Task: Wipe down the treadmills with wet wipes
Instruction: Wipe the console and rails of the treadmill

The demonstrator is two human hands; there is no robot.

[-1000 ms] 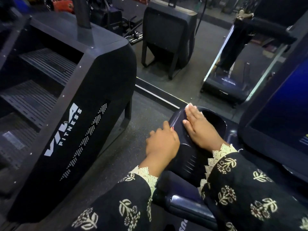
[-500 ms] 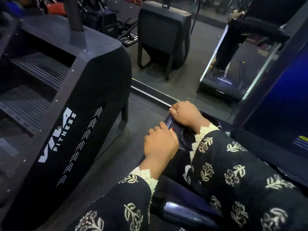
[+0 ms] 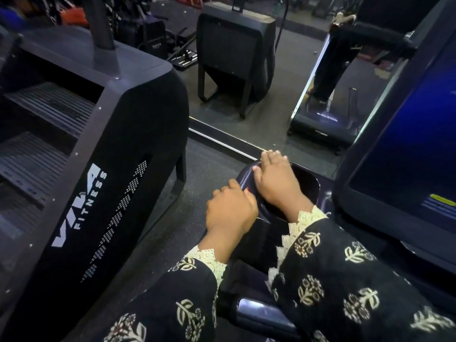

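Observation:
The treadmill's dark console tray (image 3: 261, 243) lies at lower centre, with a round cup holder (image 3: 307, 183) at its far end. My right hand (image 3: 276, 181) lies over the cup holder's left rim, fingers bent down over the edge. A pale sliver of wet wipe (image 3: 268, 151) shows at the fingertips; the rest is hidden under the hand. My left hand (image 3: 230, 213) grips the tray's left edge just behind it, fingers curled over the side.
The treadmill's blue screen (image 3: 407, 149) rises at the right. A black Viva Fitness stair climber (image 3: 123, 169) stands close on the left across a strip of floor (image 3: 197, 174). A wall mirror (image 3: 283, 95) is straight ahead. A glossy handlebar (image 3: 259, 314) sits below my sleeves.
My right hand went from lying flat on the tray to curling over the cup holder's rim, then slid slightly farther along it. My left hand kept its grip.

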